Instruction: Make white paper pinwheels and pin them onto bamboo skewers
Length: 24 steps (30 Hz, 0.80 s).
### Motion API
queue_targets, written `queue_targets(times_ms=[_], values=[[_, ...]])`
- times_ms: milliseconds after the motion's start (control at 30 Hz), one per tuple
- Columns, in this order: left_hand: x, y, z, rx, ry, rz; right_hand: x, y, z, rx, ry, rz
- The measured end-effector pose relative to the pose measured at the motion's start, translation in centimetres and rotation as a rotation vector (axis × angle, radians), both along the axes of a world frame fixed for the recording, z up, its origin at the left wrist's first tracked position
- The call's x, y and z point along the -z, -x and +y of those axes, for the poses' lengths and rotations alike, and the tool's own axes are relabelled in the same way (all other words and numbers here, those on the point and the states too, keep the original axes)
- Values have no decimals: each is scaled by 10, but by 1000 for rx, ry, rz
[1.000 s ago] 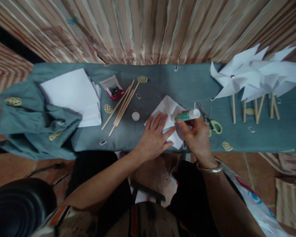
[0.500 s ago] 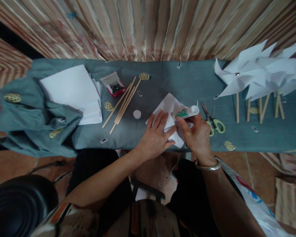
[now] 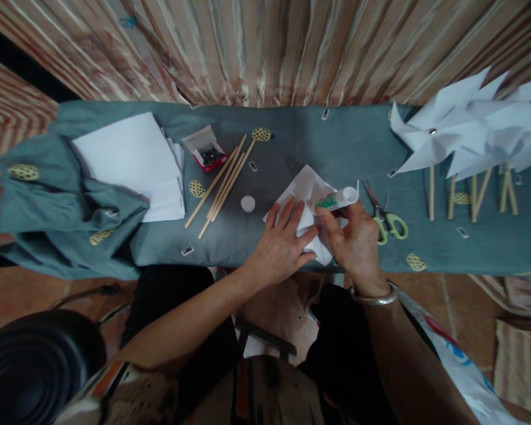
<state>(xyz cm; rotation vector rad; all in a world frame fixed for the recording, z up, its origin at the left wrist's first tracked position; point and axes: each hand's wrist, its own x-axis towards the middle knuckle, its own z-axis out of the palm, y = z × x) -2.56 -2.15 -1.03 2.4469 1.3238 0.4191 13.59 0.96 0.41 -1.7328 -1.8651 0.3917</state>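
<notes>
A white, partly folded sheet of paper (image 3: 307, 180) lies on the cloth in front of me. My left hand (image 3: 278, 242) rests flat on its left side, fingers spread. In my right hand (image 3: 356, 239) is a green and white glue stick (image 3: 336, 199), tilted with its lower end at the paper; its tip is hidden. The round white cap (image 3: 248, 204) sits on the cloth to the left. Just right of my right hand lie scissors (image 3: 387, 221) with light green handles.
A stack of white paper (image 3: 119, 153) lies at the left. Beside it stand an open red box (image 3: 210, 156) of small metal pieces and several wooden sticks (image 3: 223, 186). Several paper pinwheels (image 3: 464, 130) on sticks lie at the right. A curtain (image 3: 265, 53) hangs behind the cloth-covered table (image 3: 345, 139).
The whole view has shifted slightly, so objects sit a little further right. Both hands stay nearly in place on the paper, with the glue stick still gripped.
</notes>
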Motion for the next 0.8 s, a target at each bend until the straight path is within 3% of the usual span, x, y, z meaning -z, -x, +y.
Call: queue_targets(times_ms=[800], values=[[-1,0,0,5,5,27,-1,0,0,-81,-6,2]])
